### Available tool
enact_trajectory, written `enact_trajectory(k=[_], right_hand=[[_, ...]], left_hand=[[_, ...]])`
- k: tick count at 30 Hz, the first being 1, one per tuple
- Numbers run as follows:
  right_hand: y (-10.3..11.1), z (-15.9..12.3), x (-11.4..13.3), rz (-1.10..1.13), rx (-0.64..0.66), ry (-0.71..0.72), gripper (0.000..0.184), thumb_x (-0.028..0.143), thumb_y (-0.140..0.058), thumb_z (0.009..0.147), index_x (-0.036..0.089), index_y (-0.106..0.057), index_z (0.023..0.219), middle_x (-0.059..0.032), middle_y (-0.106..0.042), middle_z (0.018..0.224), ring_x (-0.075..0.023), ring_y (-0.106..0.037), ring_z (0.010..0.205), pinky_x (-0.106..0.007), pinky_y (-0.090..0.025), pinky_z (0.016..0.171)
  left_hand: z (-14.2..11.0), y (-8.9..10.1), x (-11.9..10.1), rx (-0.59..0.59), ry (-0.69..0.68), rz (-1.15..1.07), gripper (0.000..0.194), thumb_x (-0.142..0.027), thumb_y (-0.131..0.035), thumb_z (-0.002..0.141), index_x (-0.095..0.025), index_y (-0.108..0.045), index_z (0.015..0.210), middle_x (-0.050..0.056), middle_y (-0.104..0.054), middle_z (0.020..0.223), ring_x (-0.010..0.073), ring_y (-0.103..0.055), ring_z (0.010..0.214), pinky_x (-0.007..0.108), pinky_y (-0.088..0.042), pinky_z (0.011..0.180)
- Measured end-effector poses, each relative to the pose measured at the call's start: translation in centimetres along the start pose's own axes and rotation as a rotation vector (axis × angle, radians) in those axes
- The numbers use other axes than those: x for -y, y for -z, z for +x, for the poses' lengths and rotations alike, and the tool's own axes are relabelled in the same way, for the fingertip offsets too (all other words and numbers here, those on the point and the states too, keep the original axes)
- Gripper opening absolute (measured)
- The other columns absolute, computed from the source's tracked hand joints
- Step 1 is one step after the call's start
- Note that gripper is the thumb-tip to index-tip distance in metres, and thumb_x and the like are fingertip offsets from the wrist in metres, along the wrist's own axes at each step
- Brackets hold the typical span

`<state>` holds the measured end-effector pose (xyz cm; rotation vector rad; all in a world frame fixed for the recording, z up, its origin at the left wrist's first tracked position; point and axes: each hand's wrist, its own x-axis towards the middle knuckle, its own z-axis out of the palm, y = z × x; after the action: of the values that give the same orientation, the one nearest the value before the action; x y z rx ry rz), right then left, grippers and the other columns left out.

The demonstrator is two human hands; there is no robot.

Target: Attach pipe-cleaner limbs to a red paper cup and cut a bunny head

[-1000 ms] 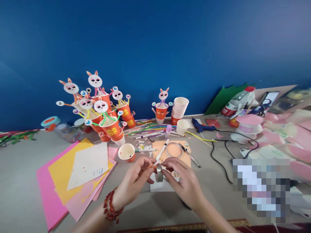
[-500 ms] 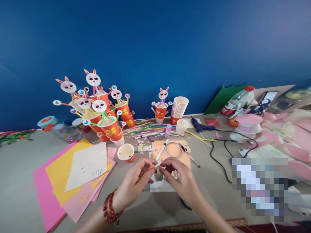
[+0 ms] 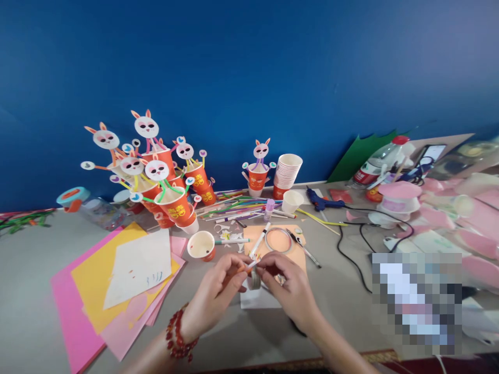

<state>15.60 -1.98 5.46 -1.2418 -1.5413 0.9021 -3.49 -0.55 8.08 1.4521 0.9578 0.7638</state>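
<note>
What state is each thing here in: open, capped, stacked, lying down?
Left hand, pinching orange-and-white piece
Right hand, fingertips near that piece, grip unclear
Tape roll, edge-on
Near cup, upright, open
Cup stack, nested, upright
Plastic bottle, capped, tilted
Glue gun, lying flat
Paper sheets, overlapping

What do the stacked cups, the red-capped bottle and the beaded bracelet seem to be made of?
Stacked cups: probably smooth paper, judging by their thin, nested rims.
Red-capped bottle: likely glossy plastic; its body is see-through.
Beaded bracelet: shiny beads catching light, perhaps stone, glass or plastic.
</note>
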Motion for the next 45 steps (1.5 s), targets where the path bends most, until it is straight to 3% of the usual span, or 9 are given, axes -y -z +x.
enact_trajectory(k=[10, 18, 23, 27, 31, 37, 40, 45], right_hand=[[-0.6, 0.0, -0.5, 0.331, -0.057, -0.202, 0.026, 0.041, -0.07, 0.081, 0.018, -0.06, 0.074, -0.0004, -0.057, 0.072, -0.0119, -0.051, 0.06, -0.022, -0.041, 0.053], [-0.3, 0.0, 0.2, 0.52, 0.015, -0.375, 0.032, 0.044, -0.073, 0.077, 0.019, -0.056, 0.087, 0.0043, -0.052, 0.065, -0.0106, -0.048, 0.057, -0.022, -0.04, 0.054], [-0.1, 0.0, 0.6, 0.4, 0.043, -0.303, 0.028, 0.041, -0.069, 0.081, 0.018, -0.055, 0.075, 0.0035, -0.049, 0.065, -0.0102, -0.043, 0.058, -0.022, -0.036, 0.053], [0.1, -0.2, 0.4, 0.266, 0.021, -0.186, 0.022, 0.035, -0.064, 0.084, 0.017, -0.056, 0.075, 0.0014, -0.051, 0.07, -0.0112, -0.044, 0.06, -0.023, -0.036, 0.055], [0.3, -0.5, 0.4, 0.178, 0.039, -0.162, 0.017, 0.032, -0.06, 0.087, 0.018, -0.056, 0.077, 0.001, -0.051, 0.072, -0.0119, -0.045, 0.061, -0.024, -0.035, 0.056], [0.4, -0.4, 0.4, 0.323, 0.059, -0.226, 0.015, 0.031, -0.064, 0.084, 0.018, -0.058, 0.079, 0.0013, -0.05, 0.074, -0.0112, -0.044, 0.062, -0.023, -0.035, 0.056], [0.1, -0.5, 0.2, 0.455, 0.021, -0.264, 0.015, 0.031, -0.07, 0.08, 0.019, -0.061, 0.081, -0.0001, -0.053, 0.082, -0.011, -0.046, 0.065, -0.022, -0.039, 0.057], [0.6, -0.7, -0.3, 0.455, -0.047, -0.174, 0.013, 0.029, -0.072, 0.077, 0.019, -0.064, 0.079, -0.0039, -0.056, 0.094, -0.0147, -0.054, 0.077, -0.023, -0.044, 0.062]], left_hand=[[-0.4, -0.2, 0.0, 0.039, -0.141, 0.138, 0.008, -0.027, -0.043, 0.099, -0.023, -0.05, 0.099, 0.009, -0.058, 0.127, 0.0197, -0.06, 0.108, 0.033, -0.051, 0.09], [-0.6, -0.2, 0.8, 0.015, -0.295, 0.222, 0.008, -0.02, -0.042, 0.098, -0.024, -0.048, 0.101, 0.011, -0.061, 0.125, 0.0217, -0.057, 0.118, 0.034, -0.05, 0.094], [-0.4, -0.1, 1.4, -0.005, -0.504, 0.286, 0.016, -0.012, -0.044, 0.095, -0.024, -0.047, 0.105, 0.01, -0.064, 0.12, 0.0193, -0.061, 0.11, 0.03, -0.052, 0.086], [-0.3, 0.0, 1.8, 0.004, -0.58, 0.316, 0.021, -0.008, -0.047, 0.093, -0.024, -0.047, 0.107, 0.01, -0.063, 0.122, 0.0185, -0.062, 0.111, 0.03, -0.052, 0.088], [-0.3, 0.2, 2.4, -0.014, -0.651, 0.435, 0.023, -0.007, -0.048, 0.092, -0.023, -0.047, 0.109, 0.012, -0.063, 0.124, 0.0198, -0.062, 0.113, 0.034, -0.05, 0.093], [-0.3, 0.1, 2.7, -0.082, -0.841, 0.727, 0.017, -0.009, -0.047, 0.092, -0.02, -0.051, 0.106, 0.014, -0.067, 0.121, 0.0199, -0.063, 0.113, 0.033, -0.048, 0.094], [-0.3, 0.0, 2.9, -0.101, -0.855, 0.769, 0.017, -0.009, -0.048, 0.092, -0.02, -0.053, 0.104, 0.013, -0.068, 0.12, 0.0192, -0.064, 0.11, 0.031, -0.049, 0.094], [-0.3, -0.4, 3.5, -0.084, -0.715, 0.649, 0.02, -0.007, -0.05, 0.091, -0.021, -0.054, 0.105, 0.014, -0.06, 0.127, 0.0223, -0.059, 0.117, 0.035, -0.051, 0.094]])
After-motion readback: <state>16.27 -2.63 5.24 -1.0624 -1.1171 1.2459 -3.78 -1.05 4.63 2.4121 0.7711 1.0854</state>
